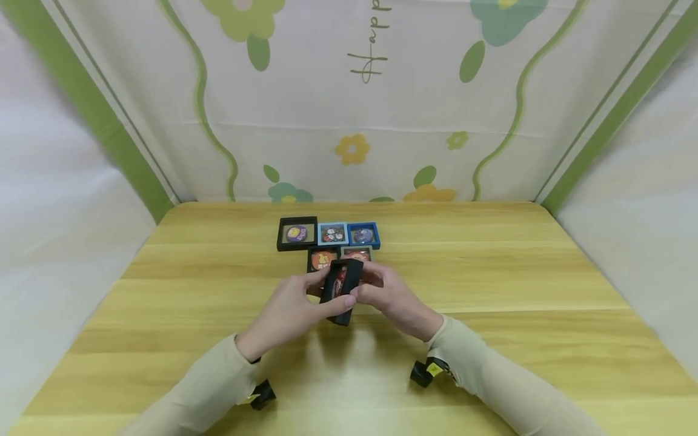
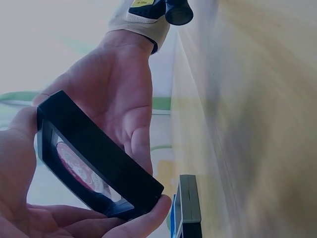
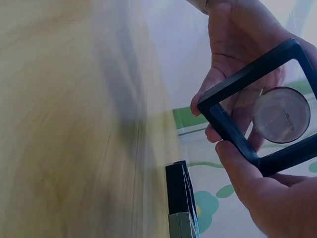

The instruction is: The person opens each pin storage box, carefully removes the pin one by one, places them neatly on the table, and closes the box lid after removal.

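Observation:
Both hands hold a black square display frame (image 1: 351, 280) tilted above the table, in front of several other frames. Inside its clear film is a round pin badge (image 2: 81, 171), red on its face; the right wrist view shows the badge's plain back (image 3: 281, 116) with a pin across it. My left hand (image 1: 290, 307) grips one side, thumb along the near edge. My right hand (image 1: 394, 301) pinches the opposite side, with some fingers hidden behind the frame.
Two rows of framed badges lie on the wooden table (image 1: 491, 272): a black frame (image 1: 280, 235), a light blue frame (image 1: 333, 243) and a blue frame (image 1: 377, 235) behind, another black frame (image 1: 310, 260) and a grey frame (image 1: 371, 254) nearer. A flowered curtain (image 1: 305, 97) hangs behind.

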Demonstrator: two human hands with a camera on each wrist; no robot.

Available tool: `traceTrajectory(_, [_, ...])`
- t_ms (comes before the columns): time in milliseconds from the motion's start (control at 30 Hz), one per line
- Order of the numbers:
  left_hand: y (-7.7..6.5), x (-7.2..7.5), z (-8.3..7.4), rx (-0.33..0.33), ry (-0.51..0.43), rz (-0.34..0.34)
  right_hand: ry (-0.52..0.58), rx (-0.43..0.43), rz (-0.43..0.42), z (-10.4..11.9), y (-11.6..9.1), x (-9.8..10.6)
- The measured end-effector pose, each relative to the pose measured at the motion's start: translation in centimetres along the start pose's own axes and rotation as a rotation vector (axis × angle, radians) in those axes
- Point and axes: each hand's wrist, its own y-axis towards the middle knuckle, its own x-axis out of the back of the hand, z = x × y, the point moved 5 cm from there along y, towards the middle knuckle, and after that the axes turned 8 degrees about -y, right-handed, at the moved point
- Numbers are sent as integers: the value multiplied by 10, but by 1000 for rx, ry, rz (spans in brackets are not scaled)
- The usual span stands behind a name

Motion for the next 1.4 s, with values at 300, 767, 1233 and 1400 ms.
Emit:
traceTrajectory(300, [2, -1, -1, 16, 6, 12, 7, -7, -15, 1, -1, 1])
traceTrajectory(767, [-4, 3, 3, 28, 20, 3, -31, -4, -33, 1, 1, -6])
traceTrajectory(1233, [-1, 1, 2, 0, 41, 19, -7, 16, -49, 0, 0, -3])
traceTrajectory(1400, [2, -1, 2, 8, 38, 36, -28, 0, -70, -3, -2, 0])
